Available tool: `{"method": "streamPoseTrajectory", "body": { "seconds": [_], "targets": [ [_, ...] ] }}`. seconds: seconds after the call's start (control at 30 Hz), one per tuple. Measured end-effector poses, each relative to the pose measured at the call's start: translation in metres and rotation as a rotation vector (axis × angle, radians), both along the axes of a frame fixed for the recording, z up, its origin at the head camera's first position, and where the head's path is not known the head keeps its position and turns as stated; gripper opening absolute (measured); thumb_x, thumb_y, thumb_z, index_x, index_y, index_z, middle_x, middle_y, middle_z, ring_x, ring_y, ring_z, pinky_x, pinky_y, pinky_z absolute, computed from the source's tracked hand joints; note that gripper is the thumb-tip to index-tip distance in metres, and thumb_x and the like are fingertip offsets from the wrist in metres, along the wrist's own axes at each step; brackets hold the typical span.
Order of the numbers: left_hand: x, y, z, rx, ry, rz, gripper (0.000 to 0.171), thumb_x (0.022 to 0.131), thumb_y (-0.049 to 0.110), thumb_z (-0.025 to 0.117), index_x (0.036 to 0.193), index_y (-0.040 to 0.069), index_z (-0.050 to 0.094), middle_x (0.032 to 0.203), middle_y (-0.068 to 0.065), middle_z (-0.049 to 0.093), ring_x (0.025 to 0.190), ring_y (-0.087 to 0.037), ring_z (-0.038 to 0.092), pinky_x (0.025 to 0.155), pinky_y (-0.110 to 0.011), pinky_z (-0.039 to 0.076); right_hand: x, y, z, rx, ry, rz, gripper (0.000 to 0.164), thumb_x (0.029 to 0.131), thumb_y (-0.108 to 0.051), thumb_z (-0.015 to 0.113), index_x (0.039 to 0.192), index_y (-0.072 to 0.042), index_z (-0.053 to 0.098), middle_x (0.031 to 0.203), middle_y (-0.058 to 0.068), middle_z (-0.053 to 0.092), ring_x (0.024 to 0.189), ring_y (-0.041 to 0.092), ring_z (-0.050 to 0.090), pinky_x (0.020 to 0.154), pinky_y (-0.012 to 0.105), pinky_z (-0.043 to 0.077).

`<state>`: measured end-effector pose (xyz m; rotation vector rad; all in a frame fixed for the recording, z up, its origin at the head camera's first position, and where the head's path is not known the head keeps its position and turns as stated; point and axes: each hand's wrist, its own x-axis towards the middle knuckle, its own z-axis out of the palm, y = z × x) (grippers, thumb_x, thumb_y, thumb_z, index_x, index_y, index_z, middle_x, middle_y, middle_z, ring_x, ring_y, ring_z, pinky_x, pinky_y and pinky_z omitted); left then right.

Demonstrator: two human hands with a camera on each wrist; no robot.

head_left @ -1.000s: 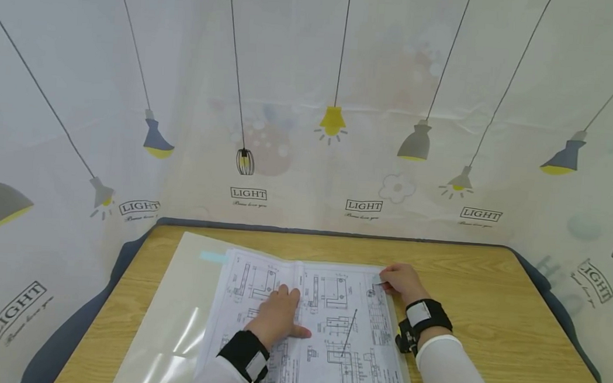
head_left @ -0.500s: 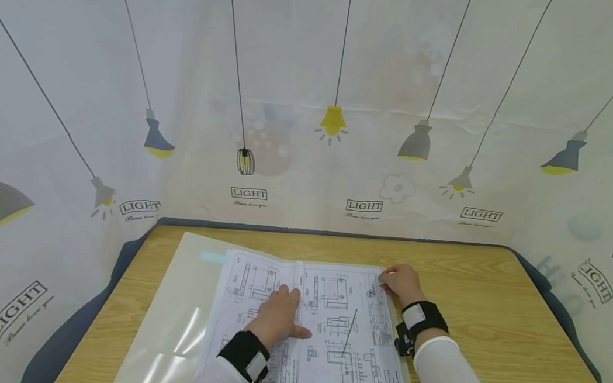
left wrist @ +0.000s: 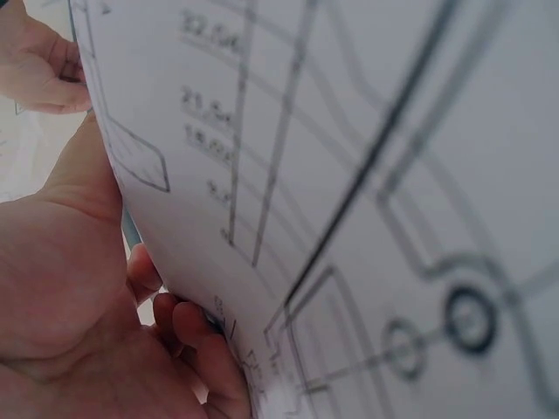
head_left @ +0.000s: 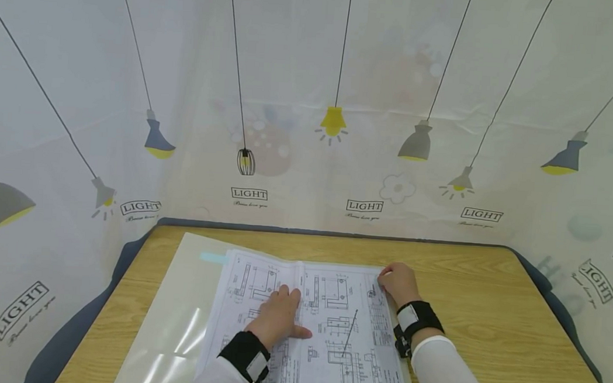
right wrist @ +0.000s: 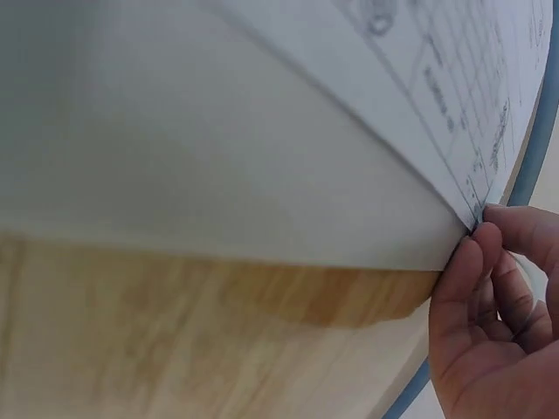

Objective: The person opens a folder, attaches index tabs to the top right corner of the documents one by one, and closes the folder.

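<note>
Printed technical drawings [head_left: 330, 325] lie as an opened spread on the table, with a centre crease between left and right pages. My left hand [head_left: 277, 314] rests on the spread near the crease, fingers pointing away and thumb out to the right. The left wrist view shows its fingers [left wrist: 205, 340] against the paper. At the top right corner of the right page, my right hand [head_left: 400, 284] pinches the sheet. Thumb and forefinger [right wrist: 463, 266] meet on the corner in the right wrist view. How many sheets they hold, I cannot tell.
Under the drawings a glossy pale cover [head_left: 170, 306] spreads to the left, bearing a light blue strip [head_left: 213, 257]. The wooden table [head_left: 509, 327] extends to the right. A lamp-patterned cloth [head_left: 303, 68] hangs behind it. Black bands with cameras [head_left: 403, 341] sit on the wrists.
My right hand has shifted slightly left at the page corner, and its forearm has swung a little left. The left hand and the spread have stayed put.
</note>
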<state>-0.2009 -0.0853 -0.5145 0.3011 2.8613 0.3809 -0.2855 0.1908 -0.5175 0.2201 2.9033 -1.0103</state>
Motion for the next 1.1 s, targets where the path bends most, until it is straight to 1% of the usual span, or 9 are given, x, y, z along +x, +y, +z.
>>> {"method": "streamPoseTrajectory", "body": {
  "seconds": [0.13, 0.23, 0.4, 0.53, 0.63, 0.73, 0.87, 0.97, 1.1],
  "targets": [
    [0.001, 0.001, 0.002, -0.014, 0.003, 0.0, 0.089, 0.057, 0.061, 0.079, 0.123, 0.008, 0.05, 0.1, -0.01, 0.047, 0.082, -0.022, 0.046, 0.071, -0.039, 0.048, 0.001, 0.0, 0.002, 0.02, -0.019, -0.003, 0.014, 0.082, -0.01, 0.065, 0.089, 0.002, 0.063, 0.091, 0.017, 0.062, 0.076, 0.027, 0.054, 0.068, 0.036, 0.044],
    [0.0, 0.001, 0.003, -0.022, 0.004, 0.0, 0.088, 0.057, 0.061, 0.079, 0.122, 0.008, 0.05, 0.1, -0.01, 0.048, 0.081, -0.022, 0.046, 0.069, -0.039, 0.048, 0.001, 0.0, 0.0, 0.077, -0.018, -0.018, 0.022, 0.083, -0.016, 0.068, 0.094, 0.001, 0.059, 0.094, 0.018, 0.059, 0.082, 0.03, 0.052, 0.07, 0.039, 0.043],
    [-0.001, 0.001, 0.001, -0.02, 0.009, 0.001, 0.088, 0.057, 0.06, 0.079, 0.121, 0.008, 0.051, 0.101, -0.012, 0.048, 0.082, -0.023, 0.047, 0.068, -0.038, 0.047, 0.003, 0.001, -0.002, 0.237, 0.07, -0.033, 0.027, 0.08, -0.026, 0.074, 0.087, -0.005, 0.058, 0.102, 0.018, 0.05, 0.096, 0.036, 0.043, 0.075, 0.047, 0.038],
    [-0.002, 0.0, -0.002, -0.016, 0.004, 0.007, 0.088, 0.057, 0.06, 0.079, 0.121, 0.008, 0.05, 0.101, -0.011, 0.048, 0.082, -0.023, 0.046, 0.07, -0.039, 0.047, 0.003, 0.001, -0.004, 0.282, 0.097, 0.02, 0.021, 0.081, -0.025, 0.073, 0.08, -0.007, 0.062, 0.091, 0.013, 0.058, 0.084, 0.03, 0.05, 0.07, 0.042, 0.04],
    [-0.004, -0.001, -0.005, -0.02, -0.006, 0.01, 0.09, 0.058, 0.061, 0.079, 0.125, 0.008, 0.049, 0.103, -0.011, 0.047, 0.083, -0.023, 0.045, 0.073, -0.04, 0.047, 0.003, 0.004, -0.005, 0.256, 0.078, 0.065, 0.015, 0.084, -0.02, 0.069, 0.08, -0.006, 0.066, 0.08, 0.008, 0.062, 0.069, 0.023, 0.054, 0.062, 0.036, 0.042],
    [-0.005, -0.001, -0.008, -0.016, -0.015, 0.011, 0.092, 0.058, 0.06, 0.079, 0.127, 0.008, 0.048, 0.104, -0.011, 0.047, 0.084, -0.023, 0.046, 0.075, -0.04, 0.048, 0.005, 0.008, -0.003, 0.235, 0.056, 0.106, 0.012, 0.086, -0.016, 0.065, 0.082, -0.006, 0.068, 0.079, 0.007, 0.064, 0.066, 0.02, 0.054, 0.06, 0.033, 0.044],
    [-0.006, 0.0, -0.008, -0.014, -0.016, 0.012, 0.093, 0.057, 0.06, 0.08, 0.127, 0.008, 0.048, 0.102, -0.011, 0.047, 0.083, -0.022, 0.046, 0.073, -0.039, 0.047, 0.009, 0.013, 0.003, 0.267, 0.041, 0.16, 0.01, 0.086, -0.011, 0.063, 0.087, -0.005, 0.07, 0.092, 0.011, 0.067, 0.076, 0.023, 0.058, 0.068, 0.038, 0.048],
    [-0.005, 0.0, -0.007, -0.022, -0.011, 0.01, 0.093, 0.057, 0.061, 0.079, 0.127, 0.008, 0.048, 0.103, -0.011, 0.047, 0.083, -0.022, 0.046, 0.072, -0.037, 0.047, 0.012, 0.016, 0.007, 0.3, 0.011, 0.172, 0.012, 0.086, -0.009, 0.062, 0.092, -0.005, 0.072, 0.103, 0.014, 0.067, 0.089, 0.027, 0.061, 0.078, 0.043, 0.049],
    [-0.003, 0.001, -0.004, -0.023, -0.005, 0.006, 0.092, 0.058, 0.061, 0.079, 0.126, 0.008, 0.048, 0.103, -0.011, 0.047, 0.083, -0.022, 0.046, 0.071, -0.037, 0.047, 0.016, 0.02, 0.009, 0.353, -0.019, 0.2, 0.014, 0.086, -0.007, 0.063, 0.096, -0.004, 0.072, 0.107, 0.014, 0.067, 0.098, 0.031, 0.062, 0.084, 0.045, 0.049]
  ]
}}
